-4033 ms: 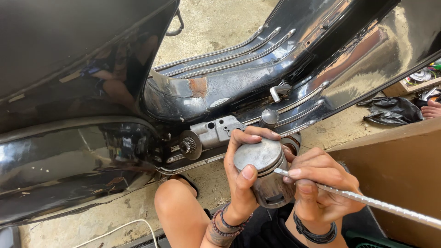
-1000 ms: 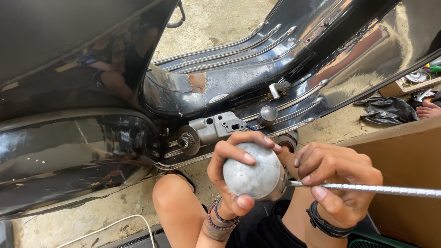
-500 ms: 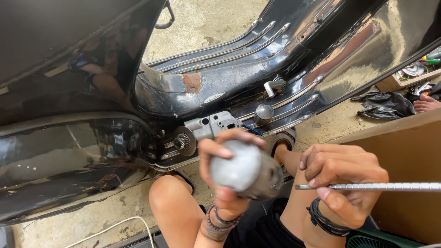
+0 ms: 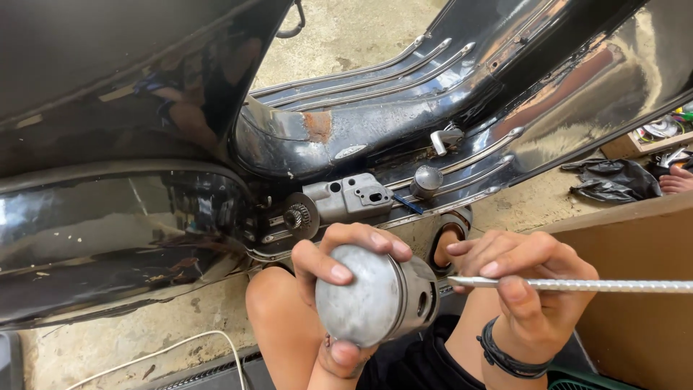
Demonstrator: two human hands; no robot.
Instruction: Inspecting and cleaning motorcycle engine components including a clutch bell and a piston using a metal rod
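My left hand grips a round grey metal piston, its domed crown turned toward me and a pin hole showing on its side. My right hand holds a thin silver round file that runs off the right edge; its pointed tip sits just beside the piston's pin hole. Both hands hover over my bare knees, right in front of a black scooter body. A grey engine casing shows on the scooter just beyond the piston.
The scooter's footboard with chrome strips and a rust patch rises behind. A brown cardboard panel stands at right. Dark rags and another person's toes lie at far right. A white cable crosses the concrete floor.
My left hand has turned the piston so its crown faces me and its side hole faces right. The file has dropped from a slant to level, its tip near that hole.
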